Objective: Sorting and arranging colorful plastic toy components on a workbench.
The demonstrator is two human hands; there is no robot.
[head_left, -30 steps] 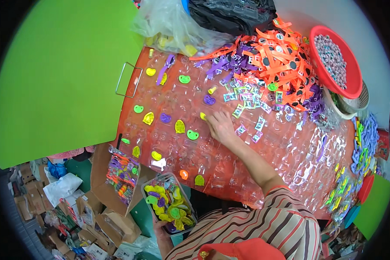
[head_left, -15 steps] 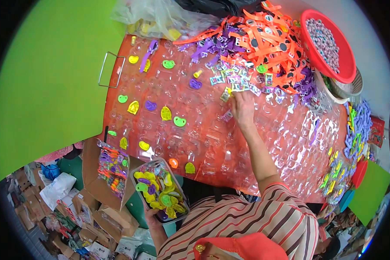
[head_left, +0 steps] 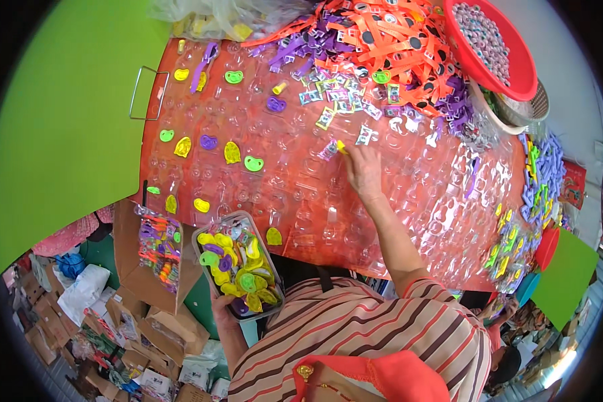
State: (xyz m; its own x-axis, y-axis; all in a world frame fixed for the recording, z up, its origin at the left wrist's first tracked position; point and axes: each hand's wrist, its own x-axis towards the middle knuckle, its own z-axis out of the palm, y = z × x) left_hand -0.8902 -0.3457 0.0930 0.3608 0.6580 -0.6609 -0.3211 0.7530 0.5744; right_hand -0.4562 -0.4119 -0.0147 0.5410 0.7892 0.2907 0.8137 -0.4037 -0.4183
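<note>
Red tabletop (head_left: pixel 153 144) beside a green board (head_left: pixel 74 134) bears seemingly moulded clear sheets (head_left: pixel 315 197).

1 held pc (head_left: pixel 342 147), 1 held ctnr (head_left: pixel 260 313), 1 bead bowl (head_left: pixel 525 72)

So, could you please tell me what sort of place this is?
Probably a workshop for small plastic goods, judging by the clear plastic trays, the heap of orange straps and the cardboard boxes.
</note>
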